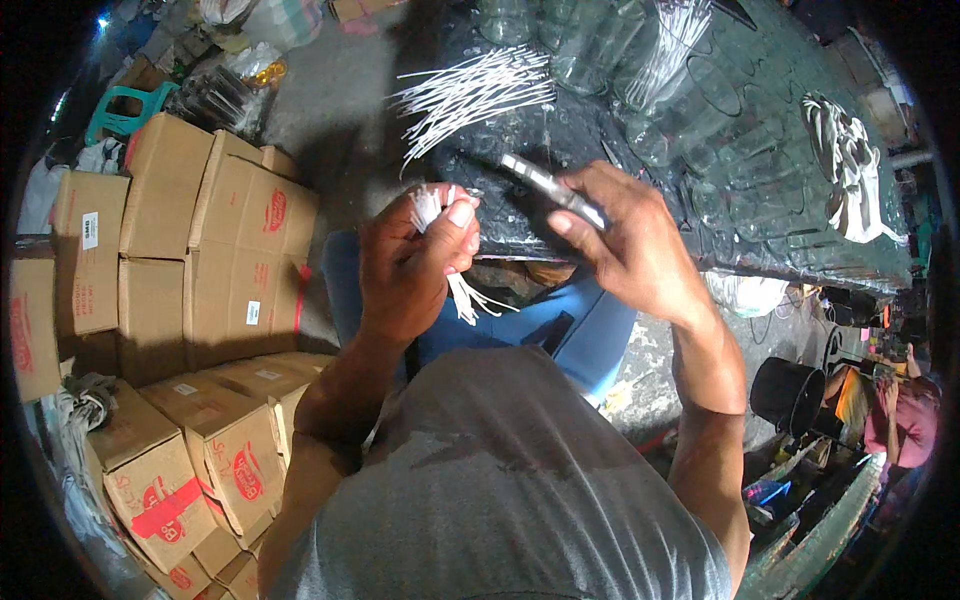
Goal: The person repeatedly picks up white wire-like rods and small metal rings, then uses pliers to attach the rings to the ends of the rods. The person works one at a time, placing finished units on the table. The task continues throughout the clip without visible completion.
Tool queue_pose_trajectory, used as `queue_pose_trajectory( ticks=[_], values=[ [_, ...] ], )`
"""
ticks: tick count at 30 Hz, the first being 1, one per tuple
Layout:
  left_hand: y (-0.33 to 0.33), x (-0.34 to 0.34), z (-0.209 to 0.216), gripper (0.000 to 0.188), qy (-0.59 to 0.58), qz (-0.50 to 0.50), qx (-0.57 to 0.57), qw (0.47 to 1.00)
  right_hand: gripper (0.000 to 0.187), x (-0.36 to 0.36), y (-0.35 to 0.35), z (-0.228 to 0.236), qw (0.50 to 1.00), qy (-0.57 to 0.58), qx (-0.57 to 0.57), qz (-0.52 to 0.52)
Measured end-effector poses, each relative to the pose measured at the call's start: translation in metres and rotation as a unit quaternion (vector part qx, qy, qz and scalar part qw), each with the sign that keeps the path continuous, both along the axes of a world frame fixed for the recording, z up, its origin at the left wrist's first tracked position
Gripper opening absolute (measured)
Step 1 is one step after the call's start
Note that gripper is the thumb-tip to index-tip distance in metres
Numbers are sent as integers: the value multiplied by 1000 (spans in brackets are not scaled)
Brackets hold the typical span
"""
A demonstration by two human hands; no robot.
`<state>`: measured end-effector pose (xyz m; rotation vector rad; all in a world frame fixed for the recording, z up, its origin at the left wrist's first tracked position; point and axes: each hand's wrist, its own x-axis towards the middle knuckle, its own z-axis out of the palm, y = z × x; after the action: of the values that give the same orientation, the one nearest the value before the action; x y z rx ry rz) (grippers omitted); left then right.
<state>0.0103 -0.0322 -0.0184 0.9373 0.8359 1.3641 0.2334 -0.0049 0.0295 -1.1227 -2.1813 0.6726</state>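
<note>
My left hand is closed round a small bunch of thin white cords, like wicks, above my lap at the table's near edge. Their ends stick out above and below the fist, and a small shiny bit shows by the thumb tip. To its right, my right hand grips a slim silver tool, blurred, so its kind is unclear; its tip points toward the far left. A loose pile of the same white cords lies on the dark table beyond my hands, some ends overhanging its left edge.
Clear glass jars crowd the table's far and right parts. More white cords stand bunched among them, and a white looped hank lies far right. Cardboard boxes are stacked on my left. A black bucket and another person are at right.
</note>
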Motion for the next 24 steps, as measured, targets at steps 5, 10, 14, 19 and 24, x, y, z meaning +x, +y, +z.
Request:
queue_pose_trajectory(
  ticks=[5, 10, 14, 19, 24],
  values=[
    [-1, 2, -3, 12, 88, -64, -8, 994, 16, -29, 10, -3, 989, 130, -63, 21],
    [0, -13, -3, 11, 110, -52, -38, 992, 16, -40, 17, 12, 995, 60, -65, 45],
    [1, -21, -6, 12, 126, -49, -11, 991, 19, -53, 24, -5, 991, 58, 40, 112],
    [3, -25, -5, 15, 121, -50, -29, 991, 17, -53, 23, 5, 996, 45, -39, 72],
    [5, -47, -13, 16, 196, -21, -45, 979, 19, -43, 54, 18, 998, 13, 55, -24]
  ],
)
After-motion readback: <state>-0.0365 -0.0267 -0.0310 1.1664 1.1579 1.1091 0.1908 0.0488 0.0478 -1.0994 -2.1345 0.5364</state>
